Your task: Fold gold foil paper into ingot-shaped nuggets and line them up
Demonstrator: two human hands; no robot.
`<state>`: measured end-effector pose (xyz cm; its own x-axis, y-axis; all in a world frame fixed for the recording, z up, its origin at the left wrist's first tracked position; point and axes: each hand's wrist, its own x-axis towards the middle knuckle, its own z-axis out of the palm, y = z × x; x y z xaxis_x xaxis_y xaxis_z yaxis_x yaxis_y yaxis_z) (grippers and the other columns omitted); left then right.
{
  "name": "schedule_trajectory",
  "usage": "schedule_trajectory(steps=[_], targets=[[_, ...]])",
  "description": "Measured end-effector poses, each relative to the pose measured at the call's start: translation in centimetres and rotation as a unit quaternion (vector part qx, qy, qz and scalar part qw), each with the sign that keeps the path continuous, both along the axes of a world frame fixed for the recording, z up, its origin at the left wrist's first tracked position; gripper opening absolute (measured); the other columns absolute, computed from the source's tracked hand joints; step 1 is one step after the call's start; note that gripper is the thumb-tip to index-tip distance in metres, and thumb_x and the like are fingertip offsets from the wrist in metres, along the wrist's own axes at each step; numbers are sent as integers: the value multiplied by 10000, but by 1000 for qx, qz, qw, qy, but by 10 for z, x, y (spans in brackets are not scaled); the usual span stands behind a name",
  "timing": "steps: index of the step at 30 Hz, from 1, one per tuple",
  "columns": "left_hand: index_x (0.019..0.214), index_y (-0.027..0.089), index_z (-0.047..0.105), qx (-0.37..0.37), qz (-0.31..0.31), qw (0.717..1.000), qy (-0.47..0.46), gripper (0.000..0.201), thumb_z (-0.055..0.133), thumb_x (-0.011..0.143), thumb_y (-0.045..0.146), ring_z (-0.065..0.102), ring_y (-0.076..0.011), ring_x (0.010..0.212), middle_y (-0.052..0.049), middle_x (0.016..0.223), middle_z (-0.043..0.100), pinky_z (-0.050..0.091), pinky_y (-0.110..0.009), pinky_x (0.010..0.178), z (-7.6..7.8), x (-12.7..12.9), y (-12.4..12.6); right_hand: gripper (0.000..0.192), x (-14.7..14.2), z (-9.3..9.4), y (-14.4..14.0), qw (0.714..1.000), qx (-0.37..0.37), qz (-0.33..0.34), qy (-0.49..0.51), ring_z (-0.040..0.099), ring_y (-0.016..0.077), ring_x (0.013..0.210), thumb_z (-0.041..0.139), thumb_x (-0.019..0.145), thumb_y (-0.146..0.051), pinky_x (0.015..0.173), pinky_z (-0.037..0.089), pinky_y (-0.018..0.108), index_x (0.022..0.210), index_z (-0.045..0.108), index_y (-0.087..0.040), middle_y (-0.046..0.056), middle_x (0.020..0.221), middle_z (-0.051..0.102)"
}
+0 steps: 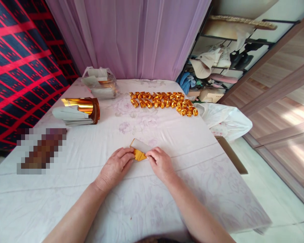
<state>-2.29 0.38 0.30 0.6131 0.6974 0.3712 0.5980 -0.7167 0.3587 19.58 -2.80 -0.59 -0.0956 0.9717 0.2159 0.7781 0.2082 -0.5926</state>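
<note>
A partly folded sheet of gold foil paper [141, 145] lies on the table between my hands, its pale backing up along the far side and gold folds along the near side. My left hand [119, 164] grips the paper's left end, fingers bent over it. At the right corner, my right hand [161, 163] pinches the paper between thumb and fingers. Farther off, several folded gold foil pieces [162, 100] sit in rows. To the left rests a stack of gold foil sheets [87, 106], curled, with grey-white backs showing.
A clear plastic bag [101, 84] holding more paper stands at the far left of the cloth-covered table [91, 145]. A blurred-out item [44, 150] lies at left. Beyond the right edge are a white plastic bag [228, 119], a cardboard piece [230, 155] and a shoe rack [223, 55].
</note>
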Motion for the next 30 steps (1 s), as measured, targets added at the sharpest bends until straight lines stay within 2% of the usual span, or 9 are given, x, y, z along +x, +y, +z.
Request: schedule_trajectory(steps=[3, 6, 8, 15, 22, 30], targets=[[1105, 197, 629, 9, 31, 999, 14, 241, 428, 973, 216, 642, -194, 1069, -83, 1159, 690, 441, -454, 1041, -2, -4, 5, 195, 0, 0, -1, 1000, 13, 1, -10, 629, 171, 864, 532, 883, -107, 780, 473, 282, 898, 686, -225, 41, 912, 661], [1223, 204, 598, 15, 56, 996, 64, 313, 457, 945, 207, 580, -254, 1203, -88, 1230, 681, 361, -546, 1082, -5, -7, 8, 208, -1, 0, -3, 1000, 23, 11, -16, 630, 178, 896, 527, 881, -112, 813, 482, 293, 962, 682, -225, 50, 946, 664], [1252, 206, 594, 10, 58, 994, 90, 341, 479, 931, 214, 533, -279, 1266, -87, 1283, 657, 333, -567, 1093, -5, -8, 9, 195, -1, 1, -4, 999, 23, 19, -22, 627, 190, 920, 550, 874, -130, 837, 485, 308, 993, 677, -217, 58, 969, 662], [1253, 211, 584, -26, 49, 991, 119, 371, 534, 886, 240, 467, -278, 1332, -92, 1380, 585, 267, -577, 1128, 2, -2, 10, 193, -4, 4, -6, 999, 13, 18, -43, 624, 224, 945, 658, 825, -188, 850, 491, 347, 1016, 676, -201, 73, 1001, 651], [1183, 218, 618, -36, 53, 991, 120, 293, 563, 907, 299, 563, -242, 1194, -86, 1270, 637, 253, -573, 1128, 8, -1, 10, 186, -3, -2, -6, 998, 35, 16, -45, 617, 217, 933, 672, 813, -210, 843, 485, 337, 999, 675, -217, 66, 997, 642], [1171, 235, 648, -21, 41, 990, 130, 333, 598, 899, 422, 589, -244, 1119, -79, 1180, 662, 275, -557, 1114, 7, -2, 12, 233, 0, -3, -4, 998, 42, 41, -35, 624, 222, 958, 688, 785, -202, 864, 493, 351, 1017, 685, -223, 69, 1022, 641]])
